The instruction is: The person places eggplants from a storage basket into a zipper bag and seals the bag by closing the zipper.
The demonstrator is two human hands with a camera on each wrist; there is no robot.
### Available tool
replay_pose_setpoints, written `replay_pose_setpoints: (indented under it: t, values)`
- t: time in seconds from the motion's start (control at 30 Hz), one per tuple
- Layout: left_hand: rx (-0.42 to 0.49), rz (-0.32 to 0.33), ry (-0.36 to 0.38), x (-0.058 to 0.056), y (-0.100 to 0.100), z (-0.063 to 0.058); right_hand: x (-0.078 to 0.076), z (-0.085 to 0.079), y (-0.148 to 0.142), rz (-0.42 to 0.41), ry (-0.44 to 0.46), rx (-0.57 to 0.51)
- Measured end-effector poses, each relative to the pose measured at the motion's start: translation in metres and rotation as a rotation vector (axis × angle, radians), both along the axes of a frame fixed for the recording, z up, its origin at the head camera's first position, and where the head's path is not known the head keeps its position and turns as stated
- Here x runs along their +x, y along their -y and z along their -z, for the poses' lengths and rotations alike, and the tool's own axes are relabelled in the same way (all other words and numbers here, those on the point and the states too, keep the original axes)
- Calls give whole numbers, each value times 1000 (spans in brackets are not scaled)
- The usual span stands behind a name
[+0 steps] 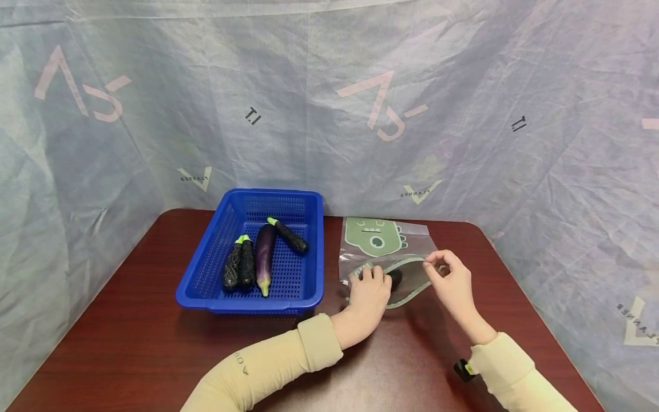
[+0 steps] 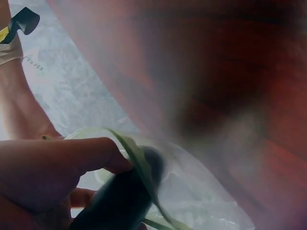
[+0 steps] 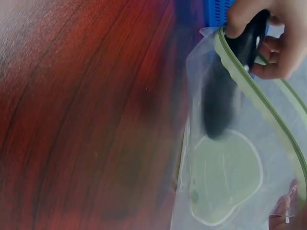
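Note:
A small dark eggplant (image 1: 395, 279) is in the grip of my left hand (image 1: 369, 294), which is at the mouth of a clear zip bag (image 1: 355, 258) with a green cartoon print. In the right wrist view, the eggplant's lower end (image 3: 218, 108) lies inside the bag, seen through the film, while fingers curl round its upper part. My right hand (image 1: 454, 286) pinches the right edge of the bag's mouth between thumb and fingertips. That mouth gapes between both hands, its green zip strip (image 3: 261, 103) bowed apart. The left wrist view partly blurs the eggplant's tip.
Left of the bag stands a blue perforated basket (image 1: 249, 303) with several eggplants, among them a longer purple one (image 1: 265, 254). The reddish-brown table (image 1: 381, 366) is backed by grey printed sheeting (image 1: 309, 114). A small black device (image 1: 464, 370) hangs at my right sleeve.

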State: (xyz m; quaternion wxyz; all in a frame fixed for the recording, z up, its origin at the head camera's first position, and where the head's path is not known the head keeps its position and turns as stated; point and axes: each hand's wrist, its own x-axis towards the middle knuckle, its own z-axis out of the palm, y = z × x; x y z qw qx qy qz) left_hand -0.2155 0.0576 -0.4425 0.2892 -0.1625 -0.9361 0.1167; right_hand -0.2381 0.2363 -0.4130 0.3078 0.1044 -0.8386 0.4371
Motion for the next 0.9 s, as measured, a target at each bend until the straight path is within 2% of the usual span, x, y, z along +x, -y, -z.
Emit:
replay_pose_setpoints:
  t: [0.3, 0.63, 0.9]
  values:
    - [-13, -24, 104, 1, -3, 4, 0, 2, 2, -2, 13, -20]
    - [47, -6, 127, 0, -2, 11, 0, 3, 2, 4, 12, -20]
    - [60, 52, 121, 7, 11, 7, -1, 5, 1, 0, 5, -26]
